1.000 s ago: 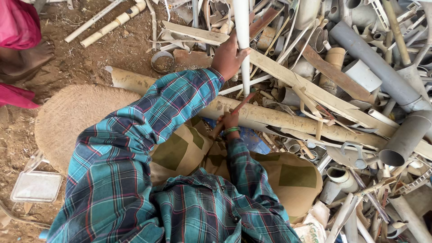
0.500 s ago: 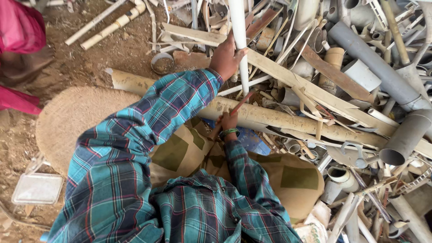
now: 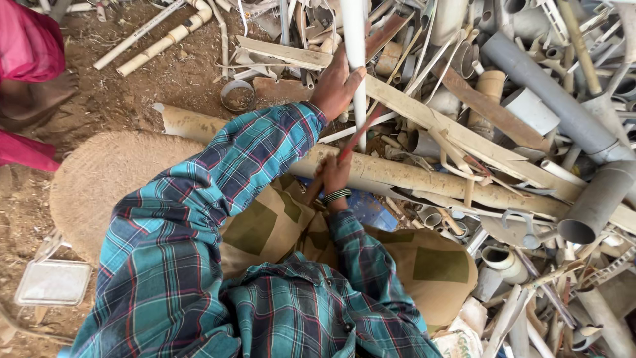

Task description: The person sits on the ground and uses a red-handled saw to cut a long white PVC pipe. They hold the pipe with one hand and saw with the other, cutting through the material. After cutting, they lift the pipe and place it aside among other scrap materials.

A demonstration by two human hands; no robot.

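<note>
We noted the left hand (image 3: 336,85) gripping a white pipe (image 3: 355,59), long axis upright, over the scrap pile (image 3: 530,132). The right hand (image 3: 336,178), just below, clasped a reddish blade (image 3: 358,136) angled up against the pipe.

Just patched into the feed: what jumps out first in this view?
The left hand grips a white pipe standing up at top centre. Below it the right hand holds a thin reddish blade against that pipe. To the right spreads a heap of scrap pipes.
</note>
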